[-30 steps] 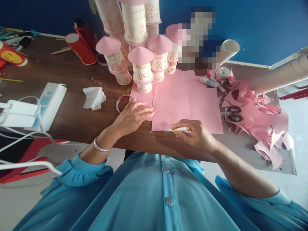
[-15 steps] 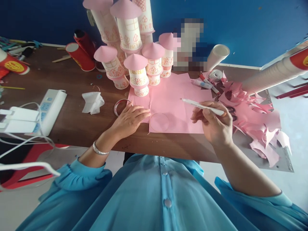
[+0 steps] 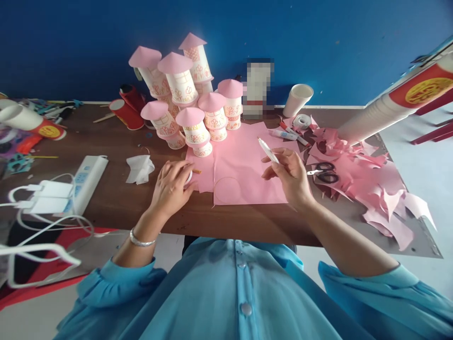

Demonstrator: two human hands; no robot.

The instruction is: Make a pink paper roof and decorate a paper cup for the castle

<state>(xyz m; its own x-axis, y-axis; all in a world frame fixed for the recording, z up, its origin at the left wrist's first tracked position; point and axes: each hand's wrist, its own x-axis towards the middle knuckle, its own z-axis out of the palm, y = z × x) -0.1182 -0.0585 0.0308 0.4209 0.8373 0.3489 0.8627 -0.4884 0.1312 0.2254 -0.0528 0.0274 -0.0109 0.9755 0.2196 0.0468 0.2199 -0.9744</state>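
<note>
Pink sheet (image 3: pixel 244 165) is lying flat on the table (image 3: pixel 116 208), between the hands. The right hand (image 3: pixel 288 175) is pinching a white pen (image 3: pixel 268 150), tip clear of the paper; the left hand (image 3: pixel 173 184) is curling over a white ring (image 3: pixel 189 177), its grip impossible to tell. A drawn circle (image 3: pixel 227 190) is looking complete but remaining uncut. Farther out, roofed towers (image 3: pixel 183 87) are standing behind, and scissors (image 3: pixel 316 172) are resting by pink scraps (image 3: pixel 364 174).
</note>
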